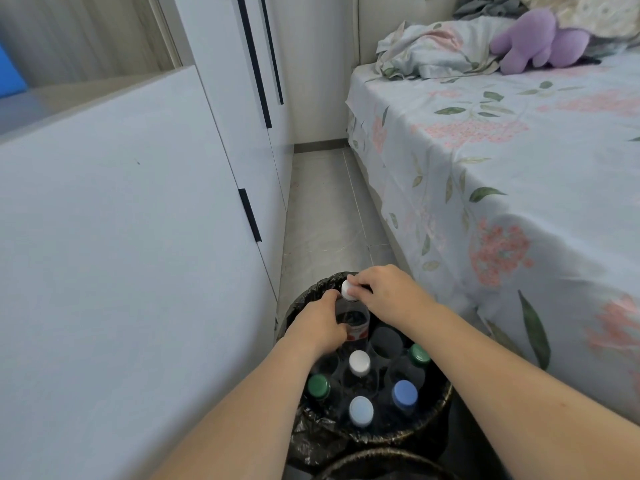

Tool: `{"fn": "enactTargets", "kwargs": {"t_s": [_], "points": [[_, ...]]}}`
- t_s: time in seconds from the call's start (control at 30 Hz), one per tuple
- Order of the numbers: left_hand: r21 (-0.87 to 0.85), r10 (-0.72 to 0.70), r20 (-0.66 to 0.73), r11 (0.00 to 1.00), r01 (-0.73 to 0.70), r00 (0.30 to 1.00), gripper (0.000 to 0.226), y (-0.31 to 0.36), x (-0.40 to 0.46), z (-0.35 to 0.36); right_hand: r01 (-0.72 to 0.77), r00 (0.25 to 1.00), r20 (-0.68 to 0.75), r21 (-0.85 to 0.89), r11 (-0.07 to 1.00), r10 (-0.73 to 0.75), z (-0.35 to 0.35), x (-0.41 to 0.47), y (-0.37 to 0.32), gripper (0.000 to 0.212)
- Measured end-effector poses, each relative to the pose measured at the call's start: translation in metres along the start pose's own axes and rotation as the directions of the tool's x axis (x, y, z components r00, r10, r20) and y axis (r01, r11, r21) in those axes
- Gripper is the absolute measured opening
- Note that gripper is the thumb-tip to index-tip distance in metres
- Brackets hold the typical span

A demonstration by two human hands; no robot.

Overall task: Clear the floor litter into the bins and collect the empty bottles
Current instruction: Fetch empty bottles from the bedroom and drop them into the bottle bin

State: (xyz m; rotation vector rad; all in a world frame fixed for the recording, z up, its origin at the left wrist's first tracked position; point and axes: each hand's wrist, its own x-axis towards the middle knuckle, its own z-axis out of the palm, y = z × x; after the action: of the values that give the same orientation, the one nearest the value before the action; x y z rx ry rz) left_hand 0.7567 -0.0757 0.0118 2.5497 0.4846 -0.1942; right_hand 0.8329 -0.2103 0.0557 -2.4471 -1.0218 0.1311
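Note:
A round bin (pixel 438 415) lined with a black bag stands on the floor between the cupboards and the bed. Several clear plastic bottles stand upright inside it, with white (pixel 359 362), green (pixel 319 385), blue (pixel 404 393) and pale blue (pixel 361 411) caps. At the bin's far side a clear bottle with a red label (pixel 357 323) is held over the opening. My left hand (pixel 323 323) grips its body. My right hand (pixel 388 292) pinches its white cap (pixel 347 289) with the fingertips.
White cupboards with black handles (pixel 250 215) run along the left. A bed with a floral sheet (pixel 502 174) fills the right, carrying a purple plush toy (pixel 540 39). A narrow strip of grey tiled floor (pixel 325 209) lies between them. The rim of a second bin (pixel 381 459) shows at the bottom edge.

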Motion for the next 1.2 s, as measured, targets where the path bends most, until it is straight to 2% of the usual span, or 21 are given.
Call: {"fn": "enactTargets", "kwargs": {"t_s": [0.13,0.27,0.4,0.5,0.6,0.7,0.8,0.93,1.1,1.2], "points": [[-0.02,-0.016,0.004,1.0,0.016,1.0,0.062,-0.002,0.001,0.0,-0.007,1.0,-0.008,0.043,0.999,0.007,0.007,0.0,0.004,0.03],[-0.021,-0.02,0.0,1.0,0.02,1.0,0.065,0.001,-0.004,-0.001,-0.073,0.997,0.004,0.155,0.985,0.073,0.009,-0.007,0.004,0.034],[-0.015,0.001,-0.041,1.0,-0.002,0.999,0.051,0.006,-0.012,-0.003,-0.078,0.996,-0.017,0.201,0.977,0.083,0.0,-0.018,-0.005,0.048],[-0.02,0.011,-0.142,1.0,-0.015,0.99,0.039,0.009,-0.018,-0.01,-0.095,0.992,-0.069,0.149,0.984,0.107,-0.015,-0.027,-0.009,0.055],[-0.009,0.078,-0.273,0.996,-0.084,0.959,0.031,0.018,-0.029,-0.024,-0.125,0.988,-0.082,0.085,0.989,0.132,-0.036,-0.041,-0.014,0.058],[0.051,0.174,-0.315,0.985,-0.166,0.933,0.039,0.038,-0.048,-0.046,-0.145,0.98,-0.133,0.055,0.988,0.152,-0.067,-0.056,-0.025,0.056],[0.119,0.286,-0.351,0.958,-0.26,0.892,0.045,0.073,-0.071,-0.085,-0.185,0.968,-0.172,0.008,0.983,0.183,-0.116,-0.066,-0.048,0.055],[0.1,0.34,-0.31,0.94,-0.326,0.888,0.051,0.143,-0.105,-0.169,-0.223,0.96,-0.168,0.032,0.974,0.225,-0.222,-0.067,-0.095,0.054],[0.122,0.379,-0.304,0.925,-0.359,0.874,0.051,0.251,-0.142,-0.328,-0.244,0.933,-0.257,0.064,0.968,0.252,-0.397,-0.057,-0.165,0.052],[0.173,0.428,-0.321,0.904,-0.392,0.845,0.05,0.325,-0.168,-0.439,-0.205,0.933,-0.3,0.005,0.979,0.197,-0.51,-0.057,-0.211,0.053]]}}
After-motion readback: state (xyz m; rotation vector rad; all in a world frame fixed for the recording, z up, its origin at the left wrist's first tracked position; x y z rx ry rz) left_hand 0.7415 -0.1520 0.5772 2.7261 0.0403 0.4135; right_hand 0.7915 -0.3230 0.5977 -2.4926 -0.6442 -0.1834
